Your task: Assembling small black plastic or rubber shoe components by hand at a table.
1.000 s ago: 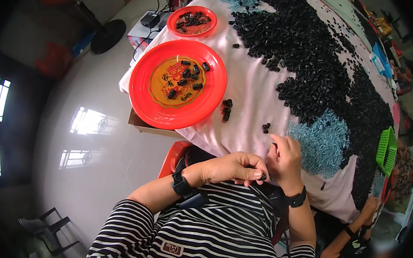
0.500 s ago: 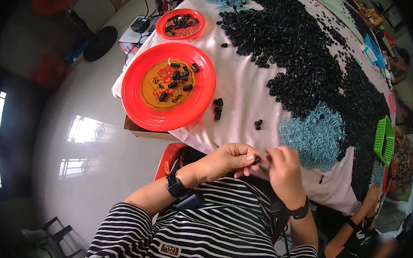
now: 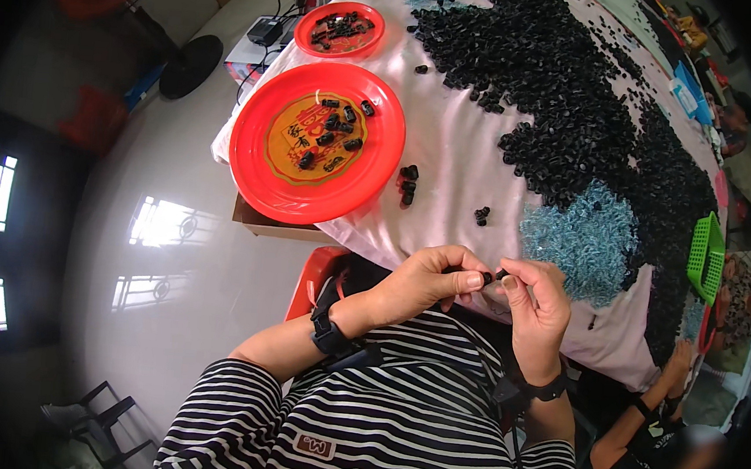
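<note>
In front of my striped shirt both hands meet above the near table edge. My left hand is closed, pinching a small black plastic part between thumb and forefinger. My right hand is closed too, its thumb and forefinger holding another small black piece close to the first; whether the two touch I cannot tell. Just beyond the right hand lies a heap of small pale blue, shiny pieces. A few black parts sit on the pink cloth ahead of my hands.
A big red plate holding several black parts stands left, with a smaller red plate behind it. One large black heap spreads across the table. A green basket and a co-worker's arm are at right.
My right hand has turned and come in to the left hand, now showing a small black piece in its fingertips. The whole view has shifted slightly.
</note>
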### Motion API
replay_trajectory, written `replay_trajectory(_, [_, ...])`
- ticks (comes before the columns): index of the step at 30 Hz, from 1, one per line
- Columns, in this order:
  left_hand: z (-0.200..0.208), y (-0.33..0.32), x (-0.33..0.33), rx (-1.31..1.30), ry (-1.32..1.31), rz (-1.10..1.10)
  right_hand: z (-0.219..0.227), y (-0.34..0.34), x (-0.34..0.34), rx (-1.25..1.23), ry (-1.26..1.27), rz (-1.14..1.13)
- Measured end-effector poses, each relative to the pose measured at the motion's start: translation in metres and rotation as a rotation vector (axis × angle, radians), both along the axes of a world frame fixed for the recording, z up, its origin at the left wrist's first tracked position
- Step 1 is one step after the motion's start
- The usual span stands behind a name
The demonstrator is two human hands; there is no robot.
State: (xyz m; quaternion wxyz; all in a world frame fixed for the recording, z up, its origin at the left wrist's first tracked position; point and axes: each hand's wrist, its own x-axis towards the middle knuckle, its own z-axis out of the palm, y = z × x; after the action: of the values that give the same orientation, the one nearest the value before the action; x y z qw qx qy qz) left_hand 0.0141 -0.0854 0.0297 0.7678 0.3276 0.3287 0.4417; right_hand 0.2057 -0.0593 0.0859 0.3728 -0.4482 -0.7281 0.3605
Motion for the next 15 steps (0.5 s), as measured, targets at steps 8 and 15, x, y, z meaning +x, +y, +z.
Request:
replay_trajectory(8, [-0.0022, -0.0004, 0.0015, 0.023, 0.073, 0.049, -0.0027, 0.0041, -0.0072, 0.258, -0.168, 0.043])
replay_trajectory(15, [-0.0015, -0.0003, -0.0003, -0.002, 0.108, 0.028, -0.0034, 0.0026, -0.0083, 0.249, -0.172, 0.05])
